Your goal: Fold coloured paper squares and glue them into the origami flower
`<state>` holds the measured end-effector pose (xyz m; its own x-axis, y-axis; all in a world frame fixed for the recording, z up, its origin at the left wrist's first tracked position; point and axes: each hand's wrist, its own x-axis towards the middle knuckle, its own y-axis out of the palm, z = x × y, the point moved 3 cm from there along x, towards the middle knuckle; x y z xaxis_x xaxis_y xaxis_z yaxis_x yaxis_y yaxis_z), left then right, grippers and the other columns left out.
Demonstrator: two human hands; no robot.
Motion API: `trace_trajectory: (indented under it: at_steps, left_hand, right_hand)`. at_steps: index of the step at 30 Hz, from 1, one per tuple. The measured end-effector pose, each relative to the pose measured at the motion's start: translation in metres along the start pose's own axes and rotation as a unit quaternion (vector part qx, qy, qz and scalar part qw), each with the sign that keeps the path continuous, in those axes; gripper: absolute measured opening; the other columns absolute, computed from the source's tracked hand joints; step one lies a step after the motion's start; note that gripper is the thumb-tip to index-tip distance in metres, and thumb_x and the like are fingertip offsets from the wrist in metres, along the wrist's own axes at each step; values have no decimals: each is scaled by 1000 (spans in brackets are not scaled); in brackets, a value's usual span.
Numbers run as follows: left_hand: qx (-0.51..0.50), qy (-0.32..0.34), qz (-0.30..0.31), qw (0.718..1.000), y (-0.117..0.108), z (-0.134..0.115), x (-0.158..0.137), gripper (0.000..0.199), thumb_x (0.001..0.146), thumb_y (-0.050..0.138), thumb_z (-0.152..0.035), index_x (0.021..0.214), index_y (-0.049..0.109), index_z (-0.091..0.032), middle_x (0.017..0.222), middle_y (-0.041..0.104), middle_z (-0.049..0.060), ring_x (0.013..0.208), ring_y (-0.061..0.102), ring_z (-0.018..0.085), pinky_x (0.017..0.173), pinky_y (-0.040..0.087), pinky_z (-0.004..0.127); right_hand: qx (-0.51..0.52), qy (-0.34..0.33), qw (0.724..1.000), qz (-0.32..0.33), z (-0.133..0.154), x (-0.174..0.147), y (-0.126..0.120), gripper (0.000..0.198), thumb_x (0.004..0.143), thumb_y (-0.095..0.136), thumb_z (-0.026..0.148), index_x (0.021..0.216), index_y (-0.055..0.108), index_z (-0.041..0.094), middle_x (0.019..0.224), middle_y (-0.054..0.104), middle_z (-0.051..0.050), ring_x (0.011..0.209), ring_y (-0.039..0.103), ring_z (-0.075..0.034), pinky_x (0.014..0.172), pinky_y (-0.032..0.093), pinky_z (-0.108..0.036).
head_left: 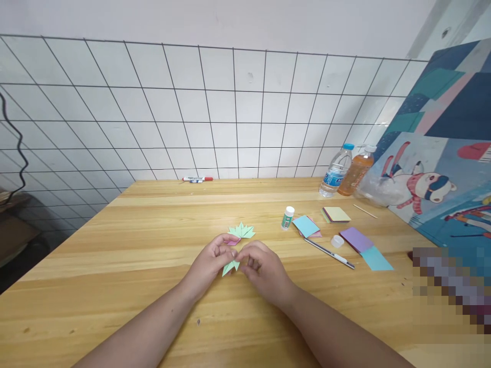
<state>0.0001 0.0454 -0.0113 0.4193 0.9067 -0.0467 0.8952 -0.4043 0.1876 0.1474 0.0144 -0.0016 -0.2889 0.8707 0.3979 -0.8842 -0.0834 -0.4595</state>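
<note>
Folded light-green paper with pointed tips (242, 231) fans out just beyond my fingertips, and a bit of pink paper (233, 243) shows beside it. Nearer to me, another green pointed part (229, 268) sticks out below my fingers. Whether these green parts are joined is hidden by my hands. My left hand (211, 263) pinches the folded paper between thumb and fingers. From the other side, my right hand (265, 271) has its thumb and index finger closed at the paper's edge, its other fingers curled.
Right of my hands are a glue stick (287, 219), coloured paper squares (306, 226), a utility knife (329, 252), a clear cap (337, 241), purple paper (356, 239) and a yellow-topped paper stack (336, 214). Behind stand two bottles (334, 176); markers (197, 179) lie by the wall.
</note>
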Motion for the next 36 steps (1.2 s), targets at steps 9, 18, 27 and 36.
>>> trace_trajectory:
  at_steps: [9,18,27,36]
  left_hand:
    - [58,17,32,998,7,-5,-6,43,79,54,-56,96,62,-18,96,63,9,90,59,22,63,46,26]
    - [168,18,-15,986,10,1,-3,30,77,61,-44,83,62,-15,72,62,2,67,57,15,57,43,23]
    - [175,-19,-16,984,12,2,-6,25,77,61,-40,79,61,-15,65,66,3,58,57,13,52,42,22]
    - [356,90,-61,928,8,0,-6,26,82,53,-42,76,61,-18,65,61,1,62,56,16,58,44,26]
  right_hand:
    - [82,148,983,-66,-11,5,-6,4,75,59,23,77,60,19,65,53,3,54,44,-9,51,36,-21]
    - [239,223,944,-46,-17,5,-1,21,71,65,36,75,55,17,64,52,3,57,46,-10,45,37,-19]
    - [175,215,957,-90,-20,3,-7,25,76,59,39,68,60,15,58,49,2,51,42,-9,47,37,-21]
    - [103,185,974,-83,-9,4,-7,11,72,59,28,78,59,19,62,51,3,55,46,-10,51,38,-21]
